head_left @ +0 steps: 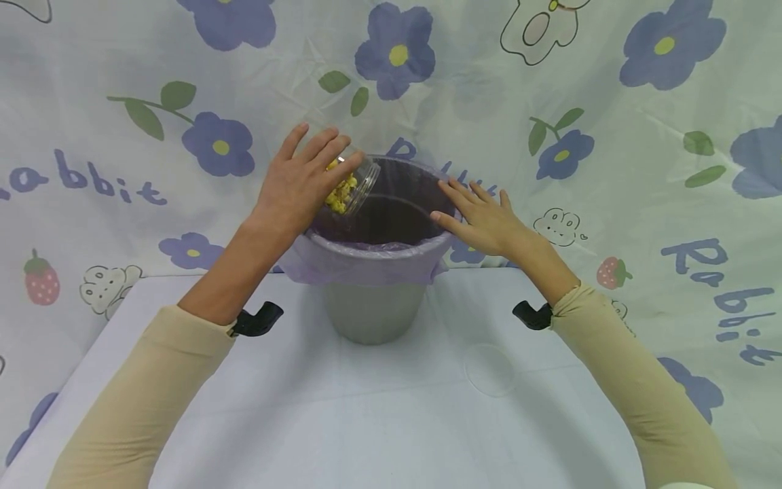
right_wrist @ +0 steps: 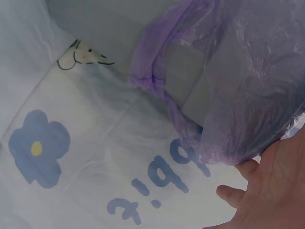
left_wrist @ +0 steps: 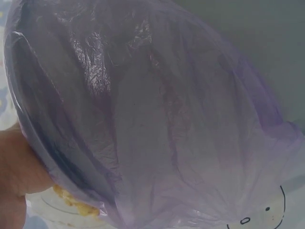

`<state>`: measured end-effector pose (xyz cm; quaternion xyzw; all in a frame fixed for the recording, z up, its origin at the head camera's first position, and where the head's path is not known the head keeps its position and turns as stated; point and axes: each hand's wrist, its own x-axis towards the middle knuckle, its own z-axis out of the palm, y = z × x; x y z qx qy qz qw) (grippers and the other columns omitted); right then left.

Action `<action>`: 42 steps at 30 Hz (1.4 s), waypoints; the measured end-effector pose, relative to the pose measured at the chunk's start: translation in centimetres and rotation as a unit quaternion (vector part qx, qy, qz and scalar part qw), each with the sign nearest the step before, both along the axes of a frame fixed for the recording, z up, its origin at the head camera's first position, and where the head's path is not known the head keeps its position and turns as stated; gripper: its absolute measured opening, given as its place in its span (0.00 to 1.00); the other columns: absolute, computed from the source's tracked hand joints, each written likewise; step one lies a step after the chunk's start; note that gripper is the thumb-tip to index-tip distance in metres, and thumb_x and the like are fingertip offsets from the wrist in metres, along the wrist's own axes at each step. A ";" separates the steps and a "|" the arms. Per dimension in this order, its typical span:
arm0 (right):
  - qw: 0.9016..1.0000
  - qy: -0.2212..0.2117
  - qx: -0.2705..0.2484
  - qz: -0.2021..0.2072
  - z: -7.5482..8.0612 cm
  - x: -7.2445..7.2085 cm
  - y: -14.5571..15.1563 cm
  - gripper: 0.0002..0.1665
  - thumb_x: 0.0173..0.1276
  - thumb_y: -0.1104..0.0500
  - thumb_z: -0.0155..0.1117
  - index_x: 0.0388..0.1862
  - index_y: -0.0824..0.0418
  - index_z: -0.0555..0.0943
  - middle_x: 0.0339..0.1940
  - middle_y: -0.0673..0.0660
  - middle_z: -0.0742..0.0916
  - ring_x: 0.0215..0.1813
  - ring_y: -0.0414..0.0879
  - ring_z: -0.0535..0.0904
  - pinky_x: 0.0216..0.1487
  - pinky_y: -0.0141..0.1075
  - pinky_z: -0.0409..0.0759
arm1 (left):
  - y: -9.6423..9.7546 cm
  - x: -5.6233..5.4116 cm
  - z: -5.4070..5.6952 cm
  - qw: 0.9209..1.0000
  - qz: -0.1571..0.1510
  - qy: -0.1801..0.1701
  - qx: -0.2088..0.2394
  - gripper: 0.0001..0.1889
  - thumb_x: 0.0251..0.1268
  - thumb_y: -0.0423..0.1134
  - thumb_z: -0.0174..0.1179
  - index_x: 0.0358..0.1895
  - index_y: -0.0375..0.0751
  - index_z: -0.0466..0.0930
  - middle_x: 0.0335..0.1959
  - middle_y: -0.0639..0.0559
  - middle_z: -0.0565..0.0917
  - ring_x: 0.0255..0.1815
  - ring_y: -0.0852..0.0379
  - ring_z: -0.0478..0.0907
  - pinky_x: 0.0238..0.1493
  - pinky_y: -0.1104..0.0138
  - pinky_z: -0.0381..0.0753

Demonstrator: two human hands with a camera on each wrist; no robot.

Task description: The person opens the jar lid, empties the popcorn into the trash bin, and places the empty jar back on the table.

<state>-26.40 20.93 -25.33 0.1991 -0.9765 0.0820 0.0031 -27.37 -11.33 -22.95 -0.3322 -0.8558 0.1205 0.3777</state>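
Note:
My left hand [head_left: 299, 178] holds a clear jar [head_left: 369, 182] on its side, tilted with its mouth toward the inside of a grey trash bin [head_left: 375, 314]. Yellow popcorn-like pieces [head_left: 340, 195] lie in the jar; in the left wrist view some of them [left_wrist: 76, 204] show beside the bin's rim. A thin purple bag [head_left: 381, 266] lines the bin and folds down over its edge. At the bin's right rim rests my right hand [head_left: 485, 221], fingers spread and fairly straight. The right wrist view shows that hand [right_wrist: 271, 186] against the bag's edge.
A clear round lid or ring [head_left: 491, 370] lies flat on the white tabletop [head_left: 391, 435], right of the bin. Behind the bin hangs a curtain [head_left: 458, 95] printed with blue flowers, rabbits and lettering.

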 end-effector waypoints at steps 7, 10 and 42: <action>1.000 -0.002 0.001 0.000 0.0 0.0 -0.1 0.49 0.72 0.23 0.30 0.83 0.45 0.40 0.83 0.50 0.46 0.81 0.59 0.37 0.70 0.68 0.26 | 0.0 0.0 -0.1 1.000 -0.005 0.009 0.009 0.38 0.56 0.16 0.64 0.69 0.47 0.64 0.69 0.42 0.67 0.73 0.45 0.59 0.76 0.51 0.45; 1.000 -0.002 0.001 -0.001 0.1 0.0 -0.1 0.48 0.73 0.24 0.30 0.83 0.45 0.40 0.83 0.50 0.46 0.81 0.59 0.37 0.70 0.68 0.26 | 0.0 0.0 -0.1 1.000 -0.006 0.016 0.015 0.38 0.57 0.17 0.65 0.69 0.46 0.64 0.68 0.42 0.68 0.72 0.44 0.59 0.75 0.50 0.47; 1.000 -0.002 -0.001 -0.004 0.0 0.0 0.0 0.49 0.71 0.22 0.30 0.83 0.44 0.41 0.83 0.48 0.47 0.81 0.56 0.38 0.70 0.66 0.25 | 0.4 0.3 0.1 0.997 0.051 -0.005 -0.057 0.44 0.55 0.16 0.66 0.73 0.49 0.60 0.73 0.43 0.62 0.77 0.46 0.52 0.77 0.53 0.38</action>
